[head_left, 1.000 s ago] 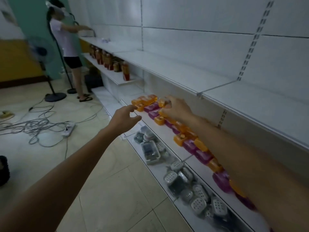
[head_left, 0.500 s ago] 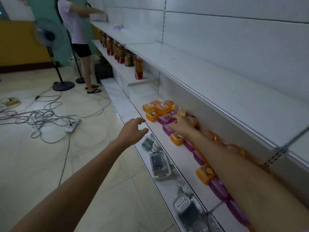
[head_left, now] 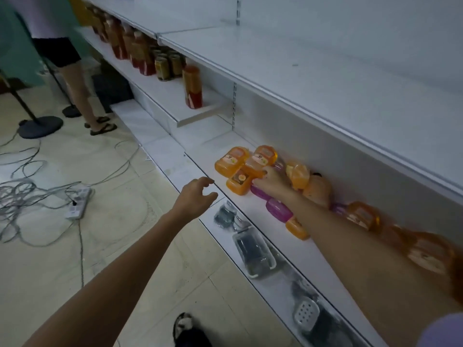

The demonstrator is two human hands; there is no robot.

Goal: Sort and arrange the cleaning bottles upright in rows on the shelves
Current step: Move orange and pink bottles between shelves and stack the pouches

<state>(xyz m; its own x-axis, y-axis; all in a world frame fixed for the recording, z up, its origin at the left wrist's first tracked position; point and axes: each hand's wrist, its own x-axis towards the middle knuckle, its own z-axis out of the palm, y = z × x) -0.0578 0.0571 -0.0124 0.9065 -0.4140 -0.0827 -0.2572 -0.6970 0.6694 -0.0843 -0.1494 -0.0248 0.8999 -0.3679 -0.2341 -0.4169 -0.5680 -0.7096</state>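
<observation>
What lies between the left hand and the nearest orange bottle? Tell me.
Head view: only bare white shelf separates left hand from nearest orange bottle.

The cleaning bottles (head_left: 233, 162) lie strung along the back of the middle shelf (head_left: 208, 151), the right hand (head_left: 273, 182) among them. The left hand (head_left: 194, 197) hangs just before its front edge. Below, packets (head_left: 254, 251), perhaps soap dishes, lie on the bottom shelf (head_left: 283, 286). Farther left, other bottles (head_left: 192, 86) stand upright.

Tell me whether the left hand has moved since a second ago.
No, hardly: the left hand hovers off the front edge of the shelf, beside the end orange bottles, as before.
</observation>
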